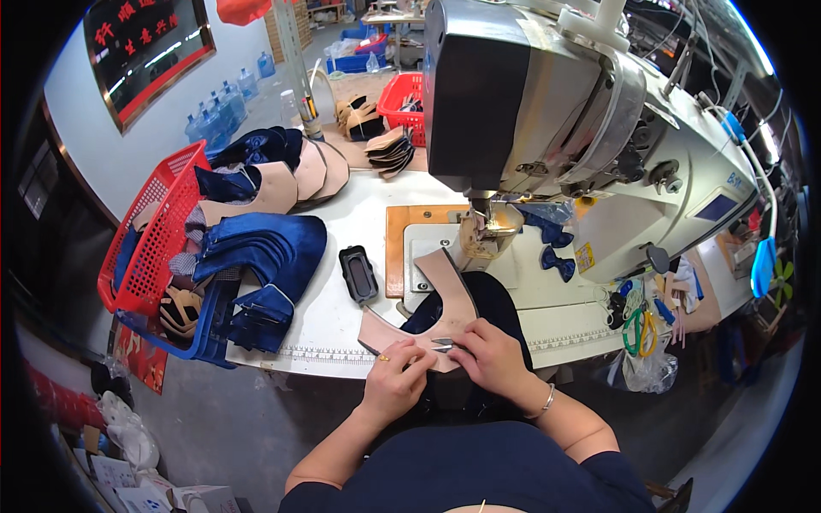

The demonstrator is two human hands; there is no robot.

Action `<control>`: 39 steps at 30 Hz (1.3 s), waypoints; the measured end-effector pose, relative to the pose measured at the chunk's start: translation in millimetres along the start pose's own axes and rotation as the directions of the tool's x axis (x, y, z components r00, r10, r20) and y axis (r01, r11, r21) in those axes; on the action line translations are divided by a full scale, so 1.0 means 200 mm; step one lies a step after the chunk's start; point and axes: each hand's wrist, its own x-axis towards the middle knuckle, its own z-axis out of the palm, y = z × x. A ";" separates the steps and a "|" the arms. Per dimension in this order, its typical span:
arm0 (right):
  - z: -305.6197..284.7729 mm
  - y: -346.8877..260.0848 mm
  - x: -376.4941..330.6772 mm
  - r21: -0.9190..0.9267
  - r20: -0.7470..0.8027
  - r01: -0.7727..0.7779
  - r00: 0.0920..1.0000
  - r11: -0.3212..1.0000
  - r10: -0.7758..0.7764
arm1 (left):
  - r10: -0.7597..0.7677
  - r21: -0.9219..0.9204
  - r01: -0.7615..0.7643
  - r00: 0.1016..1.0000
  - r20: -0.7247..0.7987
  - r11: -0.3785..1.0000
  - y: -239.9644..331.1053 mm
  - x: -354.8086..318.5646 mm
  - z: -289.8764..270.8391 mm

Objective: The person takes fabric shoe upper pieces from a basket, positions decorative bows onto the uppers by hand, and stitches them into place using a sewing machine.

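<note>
At the front edge of the sewing table I hold a beige, U-shaped shoe upper piece (455, 312), its curved arm reaching toward the sewing machine (505, 94). My left hand (398, 376) pinches its near left part, with a ring on one finger. My right hand (492, 355) is closed around small metal thread snips (442, 344), whose tips lie over the piece's near edge. Dark blue fabric (494, 303) shows beneath and right of the beige piece. Both palms are hidden.
Left of me, a red basket (158, 227) and stacked blue velvet pieces (274, 248) crowd the table. A black oblong case (357, 274) lies near the machine's plate. Green- and yellow-handled scissors (640, 332) hang at the right edge. Farther back stands another red basket (402, 98).
</note>
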 end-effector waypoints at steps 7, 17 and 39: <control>0.00 0.01 -0.01 0.000 0.023 -0.051 0.998 0.999 0.051 | -0.013 0.005 0.013 1.000 0.003 1.000 -0.01 -0.03 0.00; -0.01 0.00 0.04 0.041 -0.067 -0.029 0.997 0.999 0.031 | 0.015 -0.005 -0.015 0.998 -0.053 1.000 -0.02 -0.02 -0.03; -0.14 0.44 -0.48 -0.099 -0.484 -0.469 0.793 0.878 0.369 | -0.211 0.315 0.227 0.974 -0.085 0.922 -0.59 0.48 0.01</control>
